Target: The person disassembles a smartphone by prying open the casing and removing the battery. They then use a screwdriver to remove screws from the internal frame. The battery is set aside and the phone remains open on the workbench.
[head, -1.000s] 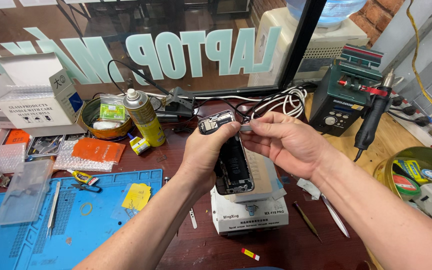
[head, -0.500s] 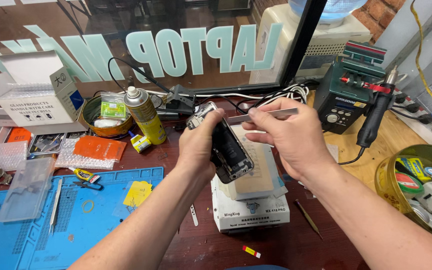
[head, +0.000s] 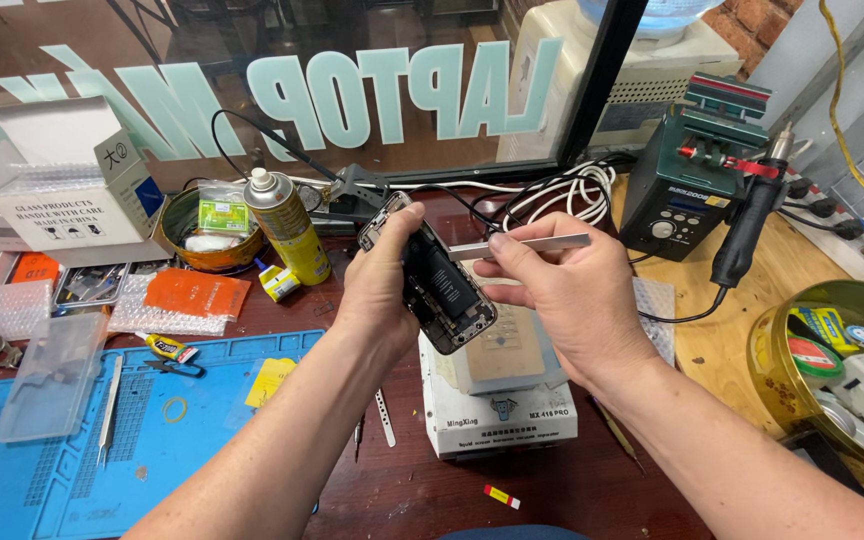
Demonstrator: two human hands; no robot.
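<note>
My left hand (head: 377,290) grips an opened phone body (head: 434,275) by its edge, tilted, with the black battery and inner parts facing me. My right hand (head: 562,295) pinches a flat metal pry tool (head: 537,243) between thumb and forefinger, its tip lying across the upper part of the phone. Both hands hover above a white heating-pad box (head: 497,405) on the dark red bench.
A blue work mat (head: 102,440) with tweezers (head: 109,400) lies at the left. Behind it stand a yellow spray can (head: 284,225), a white carton (head: 67,185) and a round tin (head: 197,225). At the right are a green soldering station (head: 692,180), its handpiece (head: 747,225) and a gold tin (head: 837,370).
The phone has tilted and risen off the white box in my left hand. My right hand has brought the metal tool across the phone's top.
</note>
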